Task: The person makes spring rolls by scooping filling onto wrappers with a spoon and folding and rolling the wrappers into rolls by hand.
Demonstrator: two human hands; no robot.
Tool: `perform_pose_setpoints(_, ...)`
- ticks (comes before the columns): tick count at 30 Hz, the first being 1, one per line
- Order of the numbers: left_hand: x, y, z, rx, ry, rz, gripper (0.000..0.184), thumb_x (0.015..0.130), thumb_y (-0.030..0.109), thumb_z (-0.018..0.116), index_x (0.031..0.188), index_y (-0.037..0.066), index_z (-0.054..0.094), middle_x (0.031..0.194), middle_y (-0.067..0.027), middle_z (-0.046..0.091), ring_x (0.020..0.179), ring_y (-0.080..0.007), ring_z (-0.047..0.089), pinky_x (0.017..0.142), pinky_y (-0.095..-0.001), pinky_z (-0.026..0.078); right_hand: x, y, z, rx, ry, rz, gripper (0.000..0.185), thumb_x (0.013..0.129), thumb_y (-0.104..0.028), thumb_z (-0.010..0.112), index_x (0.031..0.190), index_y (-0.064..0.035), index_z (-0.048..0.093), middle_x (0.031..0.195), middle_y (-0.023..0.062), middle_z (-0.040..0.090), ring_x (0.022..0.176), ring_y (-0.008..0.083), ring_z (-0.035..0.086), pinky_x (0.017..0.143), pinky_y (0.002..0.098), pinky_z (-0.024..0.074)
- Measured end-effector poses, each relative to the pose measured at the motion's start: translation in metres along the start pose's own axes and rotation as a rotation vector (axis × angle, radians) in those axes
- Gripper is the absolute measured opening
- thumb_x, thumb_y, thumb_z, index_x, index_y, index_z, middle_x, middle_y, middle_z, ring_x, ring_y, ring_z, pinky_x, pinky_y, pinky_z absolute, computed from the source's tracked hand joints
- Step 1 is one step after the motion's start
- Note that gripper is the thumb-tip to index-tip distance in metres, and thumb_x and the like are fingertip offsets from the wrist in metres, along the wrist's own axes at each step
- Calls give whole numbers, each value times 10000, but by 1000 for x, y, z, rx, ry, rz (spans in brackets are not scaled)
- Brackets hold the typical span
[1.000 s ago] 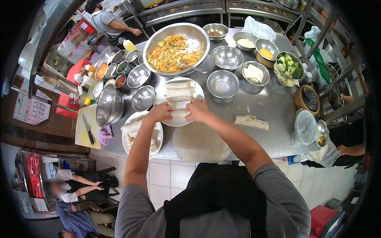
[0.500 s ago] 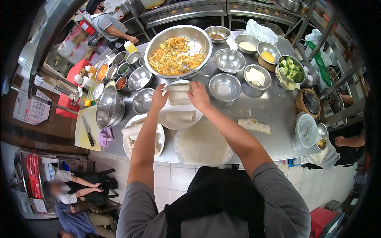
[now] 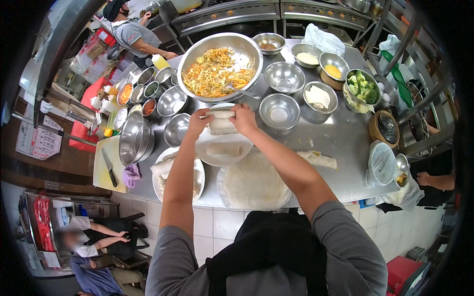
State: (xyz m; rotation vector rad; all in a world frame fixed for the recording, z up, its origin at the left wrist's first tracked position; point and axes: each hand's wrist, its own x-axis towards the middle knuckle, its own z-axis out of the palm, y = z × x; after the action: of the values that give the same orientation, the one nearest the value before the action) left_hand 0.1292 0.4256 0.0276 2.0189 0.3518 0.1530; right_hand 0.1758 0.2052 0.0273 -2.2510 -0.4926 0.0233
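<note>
Head view: two hands (image 3: 197, 122) (image 3: 244, 120) hold one pale roll (image 3: 220, 114) (one plate (image 3: 222, 160) beneath)

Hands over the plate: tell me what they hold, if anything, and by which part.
The left hand and right hand hold a pale roll between them, one at each end.

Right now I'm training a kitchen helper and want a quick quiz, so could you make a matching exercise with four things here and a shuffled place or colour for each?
Things:
1. Knife
2. Cloth
3. Broccoli
4. Farthest roll

Places or colours:
A. Green
B. Between the left hand and right hand
C. On the cutting board
D. Light purple

Pairs: 1-C, 2-D, 3-A, 4-B
</note>
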Motion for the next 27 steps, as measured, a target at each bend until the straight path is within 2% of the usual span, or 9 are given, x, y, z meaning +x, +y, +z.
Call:
perform_pose_setpoints(3, -3, 7, 2, -71, -7, -36, 453, 809, 155, 823, 1195, -8, 651, 1018, -77, 676, 887, -152, 615, 776, -290, 506, 8, 3, -2, 41, -72, 32, 376, 787, -194, 781, 1139, -121, 672, 1173, 130, 611, 1123, 352, 582, 948, 507, 473)
perform_pose_setpoints(6, 2, 3, 0, -88, -54, -76, 458, 821, 203, 825, 1198, 8, 652, 1035, -61, 656, 921, -129, 588, 799, -286, 488, 13, 6, 1, 26, -82, 3, 359, 794, -208, 776, 1130, -122, 682, 1163, 132, 613, 1149, 350, 570, 957, 513, 471)
perform_pose_setpoints(12, 1, -6, -2, -182, -85, -13, 413, 854, 161, 798, 1193, 20, 609, 1007, -57, 651, 926, -131, 588, 828, -285, 479, 5, 7, -2, -49, -42, -113, 309, 822, -197, 744, 1114, -127, 673, 1205, 135, 612, 1175, 361, 553, 969, 532, 451)
perform_pose_setpoints(18, -4, 4, -5, -178, -77, -54, 411, 866, 157, 785, 1214, 37, 603, 1025, -56, 644, 936, -144, 589, 840, -290, 476, 13, 9, -3, -89, -133, -120, 315, 839, -212, 719, 1142, -143, 667, 1208, 133, 613, 1162, 363, 563, 938, 519, 467)
perform_pose_setpoints(24, -12, 15, -8, -63, -61, 1, 420, 882, 183, 769, 1256, 65, 620, 1061, -39, 627, 938, -131, 588, 828, -289, 473, 9, 7, -11, -61, -142, -223, 334, 852, -197, 689, 1178, -141, 649, 1176, 123, 594, 1082, 325, 624, 913, 532, 469)
perform_pose_setpoints(27, -16, 14, -10, -161, -75, -29, 427, 883, 178, 769, 1252, 25, 619, 1056, -43, 629, 932, -128, 591, 810, -285, 483, 4, 6, -12, 43, -86, -265, 325, 849, -175, 690, 1168, -132, 644, 1162, 126, 575, 1041, 327, 640, 895, 528, 481)
